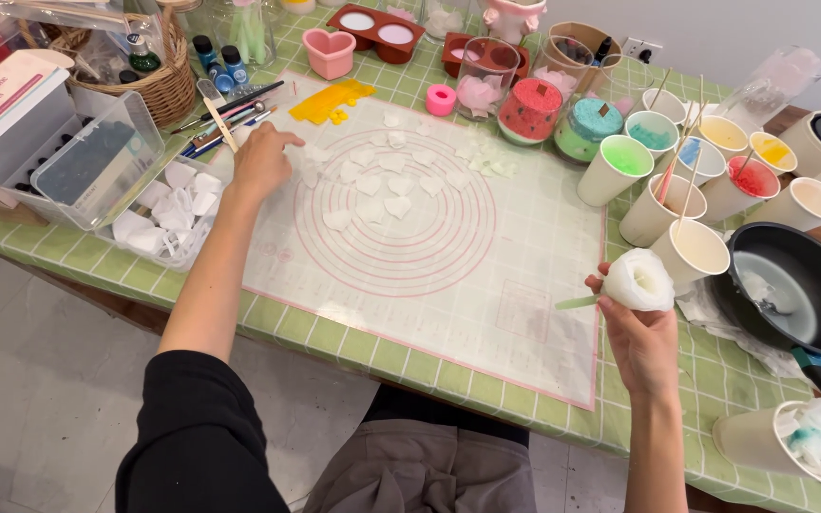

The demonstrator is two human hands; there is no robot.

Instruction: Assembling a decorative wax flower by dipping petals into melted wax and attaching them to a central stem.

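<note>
While the scene is viewed from above, the following is noted.

Right hand: the right hand is raised above the near right part of the table and is closed around a white wax flower, gripped from below; a thin pale green stick juts out to the left at the flower's base.

Left hand: the left hand is stretched out to the far left corner of the mat, palm down, with fingers curled onto loose white wax petals (whether one is actually pinched cannot be told).

Mat: a pale baking mat with pink rings is spread over a green checked tablecloth; more white petals are scattered across its far half, and yellow wax pieces are laid at its far edge.

Left side: a clear plastic tray of white petals is placed just left of the mat, beside a clear box and a wicker basket.

Right side: paper cups of coloured wax, some with sticks in them, are grouped at the far right; a black pan is set near them, just right of the flower.

Far edge: a pink heart-shaped mould is seen beyond the mat.
</note>
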